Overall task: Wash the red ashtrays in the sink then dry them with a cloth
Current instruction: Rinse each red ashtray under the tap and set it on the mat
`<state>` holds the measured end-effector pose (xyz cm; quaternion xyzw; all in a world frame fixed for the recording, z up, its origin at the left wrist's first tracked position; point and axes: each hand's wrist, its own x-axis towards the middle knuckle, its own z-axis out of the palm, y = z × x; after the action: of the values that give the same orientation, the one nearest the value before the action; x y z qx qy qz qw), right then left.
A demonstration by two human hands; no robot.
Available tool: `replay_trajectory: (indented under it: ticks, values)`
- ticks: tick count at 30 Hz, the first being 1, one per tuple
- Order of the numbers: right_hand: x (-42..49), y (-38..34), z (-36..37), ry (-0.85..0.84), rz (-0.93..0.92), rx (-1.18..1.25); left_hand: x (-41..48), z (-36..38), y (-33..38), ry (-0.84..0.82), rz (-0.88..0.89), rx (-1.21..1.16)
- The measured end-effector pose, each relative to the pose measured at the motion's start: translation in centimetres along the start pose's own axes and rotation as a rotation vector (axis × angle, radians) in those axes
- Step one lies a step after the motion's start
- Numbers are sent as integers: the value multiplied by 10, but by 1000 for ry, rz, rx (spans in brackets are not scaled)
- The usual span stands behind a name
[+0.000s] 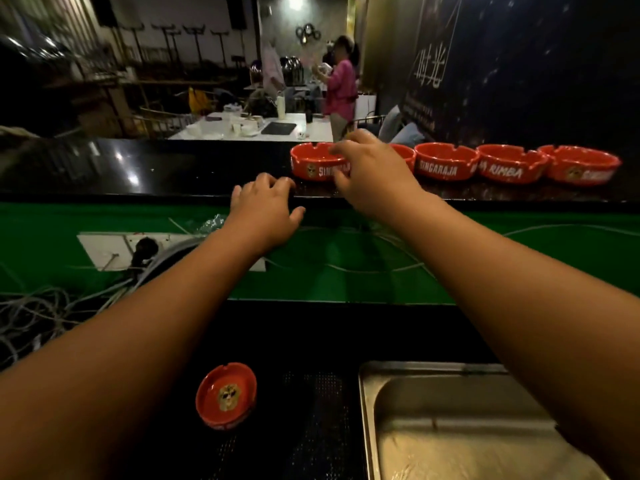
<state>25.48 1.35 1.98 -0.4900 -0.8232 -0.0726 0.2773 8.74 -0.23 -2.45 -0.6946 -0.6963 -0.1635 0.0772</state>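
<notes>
Several red ashtrays stand in a row on the black bar top (138, 168). My right hand (370, 174) reaches over the leftmost red ashtray (311, 164), its fingers curling at the rim; whether it grips is unclear. Beside it stand a Singaraja ashtray (445, 164) and two more (509, 166) (581, 168). My left hand (265, 206) rests with spread fingers at the bar top's front edge, holding nothing. One red ashtray (225, 394) lies on the dark lower counter, left of the steel sink (367, 410).
A green panel (346, 271) below the bar carries a white socket plate (114, 247) and loose cables (41, 306). Behind the bar stands a white table (311, 129) with cups and a person in pink (341, 88).
</notes>
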Motion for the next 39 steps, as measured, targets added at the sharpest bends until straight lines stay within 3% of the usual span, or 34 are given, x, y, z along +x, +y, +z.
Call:
replay_trajectory:
  ticks: [5, 11, 20, 22, 25, 27, 36, 39]
  values:
    - [31, -6, 23, -234, 49, -107, -4, 9, -20, 94, 106, -116]
    - [35, -12, 29, -246, 88, -98, -15, 13, -33, 44, 167, -134]
    - [-32, -28, 0, -153, 7, 106, -66, 6, -30, 187, 33, -543]
    - [-64, -29, -7, -128, -17, 161, -89, 0, -20, 72, -59, -777]
    - [-121, -24, -8, -56, -79, 209, -122, -4, 0, -204, -362, -1284]
    - [-160, -17, -4, -49, -105, 222, -143, 2, 12, -347, -466, -1470]
    - [-327, 40, 27, -265, -162, 232, -229, 84, 85, -719, -543, -1519]
    - [-382, 65, 43, -345, -26, 312, -258, 117, 118, -792, -608, -1524]
